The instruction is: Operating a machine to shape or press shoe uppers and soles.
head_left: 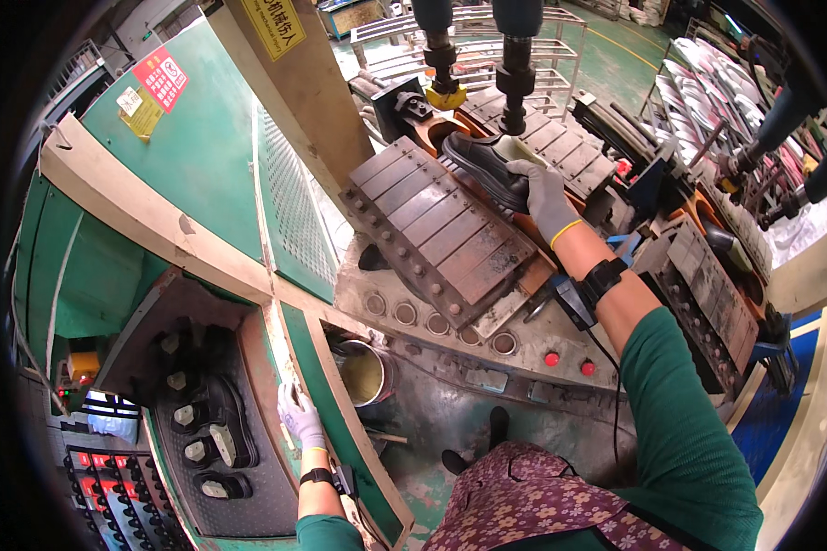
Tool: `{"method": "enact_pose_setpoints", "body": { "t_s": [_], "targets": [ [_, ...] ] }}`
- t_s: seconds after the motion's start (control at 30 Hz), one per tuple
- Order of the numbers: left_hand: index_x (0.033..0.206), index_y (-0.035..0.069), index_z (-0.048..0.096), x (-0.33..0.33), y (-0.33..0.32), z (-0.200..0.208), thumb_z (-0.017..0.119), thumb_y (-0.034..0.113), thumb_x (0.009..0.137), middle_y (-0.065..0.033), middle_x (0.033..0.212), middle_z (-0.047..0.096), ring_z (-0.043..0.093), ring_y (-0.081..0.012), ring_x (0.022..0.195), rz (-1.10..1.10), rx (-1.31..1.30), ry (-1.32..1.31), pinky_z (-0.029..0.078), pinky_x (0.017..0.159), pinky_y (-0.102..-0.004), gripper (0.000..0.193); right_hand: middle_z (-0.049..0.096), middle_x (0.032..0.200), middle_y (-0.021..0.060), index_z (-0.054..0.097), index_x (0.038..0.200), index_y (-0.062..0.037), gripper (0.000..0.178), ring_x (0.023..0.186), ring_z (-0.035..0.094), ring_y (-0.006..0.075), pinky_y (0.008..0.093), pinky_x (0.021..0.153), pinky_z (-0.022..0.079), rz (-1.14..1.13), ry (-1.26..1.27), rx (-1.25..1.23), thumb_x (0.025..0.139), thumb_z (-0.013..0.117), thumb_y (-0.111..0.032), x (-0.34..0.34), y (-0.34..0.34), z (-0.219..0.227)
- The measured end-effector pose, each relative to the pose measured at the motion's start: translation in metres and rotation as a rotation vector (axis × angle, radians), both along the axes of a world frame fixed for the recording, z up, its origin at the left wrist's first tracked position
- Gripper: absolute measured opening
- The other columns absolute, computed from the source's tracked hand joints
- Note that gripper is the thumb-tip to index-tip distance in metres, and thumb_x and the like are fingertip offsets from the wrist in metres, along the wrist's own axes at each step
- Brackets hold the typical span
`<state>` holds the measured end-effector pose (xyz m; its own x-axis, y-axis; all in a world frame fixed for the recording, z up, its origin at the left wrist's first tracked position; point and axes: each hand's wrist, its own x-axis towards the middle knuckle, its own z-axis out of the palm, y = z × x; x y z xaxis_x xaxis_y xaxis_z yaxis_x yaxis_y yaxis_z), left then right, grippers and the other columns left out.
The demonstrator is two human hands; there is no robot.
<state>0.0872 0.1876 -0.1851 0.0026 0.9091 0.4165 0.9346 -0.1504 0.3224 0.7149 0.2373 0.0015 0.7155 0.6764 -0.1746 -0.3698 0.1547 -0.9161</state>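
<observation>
My right hand (544,195), in a grey glove, grips a black shoe (487,168) by its heel end. The shoe is held up among the metal blocks of a press, just below a dark vertical spindle (515,87). A pale piece shows at the shoe's opening. Beside it is a slotted metal block (441,234) with a row of bolts. On the left, my gloved left hand (300,418) rests on the beige edge (280,354) of a green cabinet, its fingers stretched forward. Several black shoes (234,409) with pale inserts lie on a dark mat near it.
Red buttons (551,359) and round holes line the machine's front ledge. A bucket (366,375) stands below, between cabinet and machine. A second block station (698,294) is at the right. Behind are metal racks (551,50) and piled pale shoe forms (703,119).
</observation>
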Motion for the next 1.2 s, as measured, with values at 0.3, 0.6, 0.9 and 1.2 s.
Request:
{"method": "enact_pose_setpoints", "body": {
  "t_s": [0.3, 0.6, 0.9, 1.2],
  "targets": [
    [0.126, 0.005, 0.057, 0.007, 0.0, 0.006, 0.057, 0.01, 0.086, -0.0171, 0.132, 0.056, 0.05, -0.0352, 0.124, 0.014, -0.029, 0.021, 0.036, 0.108, -0.0442, 0.04, 0.072, 0.1, 0.0069, 0.063, 0.121, -0.0053, 0.055, 0.095, 0.066, 0.0181, 0.0291, 0.088, 0.048, 0.201, -0.621, 0.012, 0.069, 0.079, -0.016, 0.05, 0.042, -0.04],
    [0.127, 0.005, 0.055, 0.008, -0.002, 0.007, 0.056, 0.009, 0.085, -0.0175, 0.133, 0.054, 0.049, -0.0367, 0.123, 0.028, -0.047, 0.002, 0.036, 0.108, -0.0454, 0.043, 0.064, 0.117, 0.0223, 0.044, 0.137, -0.0095, 0.066, 0.111, 0.06, 0.0374, 0.0445, 0.092, 0.048, 0.44, -1.39, -0.586, 0.077, 0.072, -0.018, 0.045, 0.043, -0.033],
    [0.128, 0.005, 0.055, 0.008, -0.002, 0.012, 0.056, 0.01, 0.085, -0.0173, 0.135, 0.053, 0.048, -0.0355, 0.126, 0.051, -0.071, 0.024, 0.035, 0.109, -0.0447, 0.044, 0.064, 0.122, 0.016, 0.05, 0.137, -0.0149, 0.068, 0.113, 0.061, 0.0328, 0.0431, 0.094, 0.048, 0.45, -1.274, -0.779, 0.074, 0.074, -0.028, 0.034, 0.05, -0.011],
    [0.127, 0.003, 0.056, 0.006, -0.008, 0.007, 0.054, 0.013, 0.09, -0.0186, 0.13, 0.057, 0.052, -0.0367, 0.122, -0.047, 0.007, 0.018, 0.038, 0.107, -0.0446, 0.038, 0.062, 0.114, 0.0134, 0.053, 0.128, -0.0132, 0.06, 0.11, 0.059, 0.0329, 0.0425, 0.091, 0.049, 0.008, -1.721, -0.601, 0.078, 0.074, -0.039, 0.028, 0.009, -0.038]
  ]
}}
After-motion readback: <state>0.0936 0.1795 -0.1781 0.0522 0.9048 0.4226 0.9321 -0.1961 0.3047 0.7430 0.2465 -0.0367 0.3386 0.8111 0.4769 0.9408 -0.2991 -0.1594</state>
